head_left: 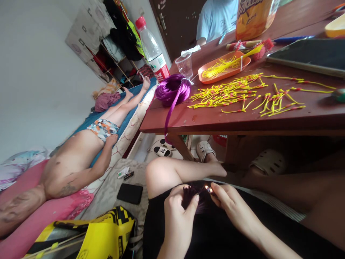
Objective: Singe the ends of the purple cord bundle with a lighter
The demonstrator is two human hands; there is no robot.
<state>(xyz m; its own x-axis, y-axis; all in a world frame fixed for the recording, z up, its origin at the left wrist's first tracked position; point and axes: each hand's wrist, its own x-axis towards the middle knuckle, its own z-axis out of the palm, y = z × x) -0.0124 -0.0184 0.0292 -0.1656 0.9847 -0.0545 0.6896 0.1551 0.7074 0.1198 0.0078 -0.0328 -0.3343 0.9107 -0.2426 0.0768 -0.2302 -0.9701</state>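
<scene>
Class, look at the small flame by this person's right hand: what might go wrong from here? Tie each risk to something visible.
1. The flame from the lighter in the right hand is close to the dark bundle of threads in the left hand; loose strands might flare up.
2. The left thumb sits near the flame too, so a small slip might burn it.
3. Black clothing lies beneath both hands, so a falling hot strand might scorch it.

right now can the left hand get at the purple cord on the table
Probably yes, but not freely: the left hand is pinching dark strands and would likely need to let go first. The purple cord trails over the edge of the table, beyond the bent knee, with nothing covering it.
</scene>
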